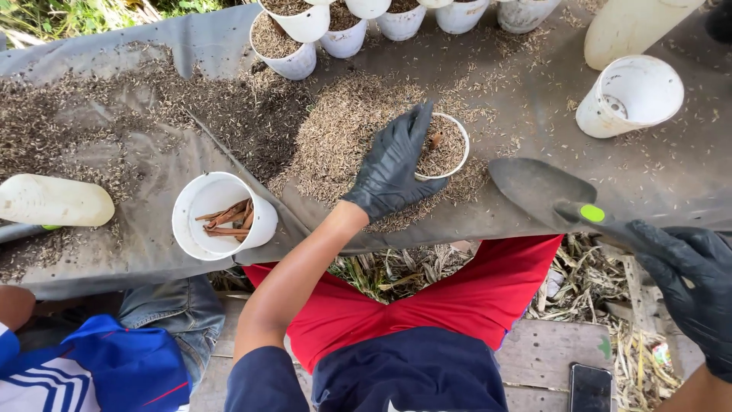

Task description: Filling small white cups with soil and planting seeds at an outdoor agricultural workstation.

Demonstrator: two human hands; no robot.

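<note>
Husk-filled white cup (pixel 444 149) pressed from above by left hand (pixel 396 164), fingers flat; trowel (pixel 545 194) gripped by right hand (pixel 690 278), blade pointing toward cup, right of it.

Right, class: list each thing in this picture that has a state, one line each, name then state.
left hand: gloved, pressing on the filled pot
filled pot: upright, full of husk
right hand: gloved, gripping the trowel
trowel: blade empty
pot with sticks: tilted
empty pot: on its side
</note>
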